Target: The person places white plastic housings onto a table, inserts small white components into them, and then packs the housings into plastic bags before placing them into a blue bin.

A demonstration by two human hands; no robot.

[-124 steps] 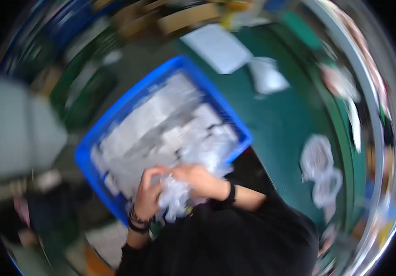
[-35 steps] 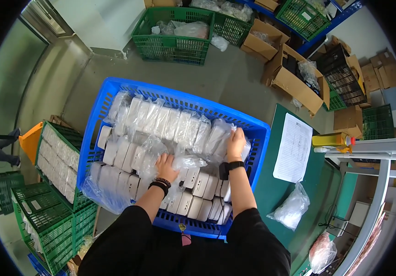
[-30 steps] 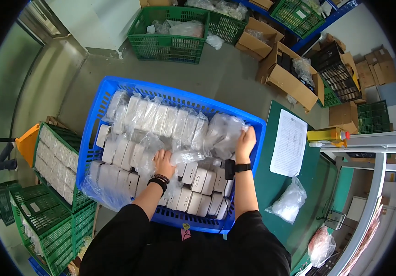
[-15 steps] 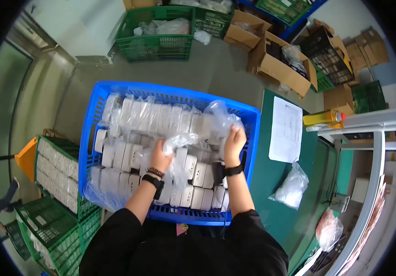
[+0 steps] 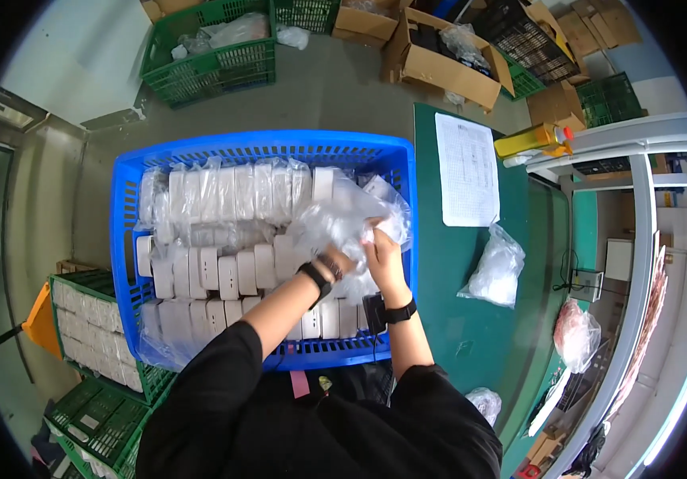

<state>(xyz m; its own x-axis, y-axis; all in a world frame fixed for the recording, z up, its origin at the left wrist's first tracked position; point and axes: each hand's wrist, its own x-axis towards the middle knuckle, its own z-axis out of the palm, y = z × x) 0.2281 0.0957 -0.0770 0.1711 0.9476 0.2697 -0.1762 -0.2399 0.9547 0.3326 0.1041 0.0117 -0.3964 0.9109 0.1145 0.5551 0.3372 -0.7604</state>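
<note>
A blue plastic basket [image 5: 263,142] holds rows of white rectangular boxes with small dark slots [image 5: 209,269], many of them wrapped in clear film. Over its right part, my right hand [image 5: 383,254] pinches a crumpled clear plastic bag [image 5: 323,227]. Close beside it is my left hand [image 5: 345,262], its fingers closed into the same bag and partly covered by the film. Some white boxes beneath are hidden by the bag and my hands. A dark band circles each wrist, and a small black block sits by the right one.
Right of the basket, a green table [image 5: 439,335] bears a printed sheet [image 5: 469,172], a bag of clear plastic [image 5: 495,271] and a yellow bottle [image 5: 531,142]. Green crates [image 5: 215,68] and open cardboard boxes [image 5: 447,68] stand beyond. More filled crates [image 5: 100,339] are stacked at left.
My left hand has moved right, close to my right hand, which has shifted slightly left. The plastic is now gathered between them. The whole view has shifted, with the basket farther left.
</note>
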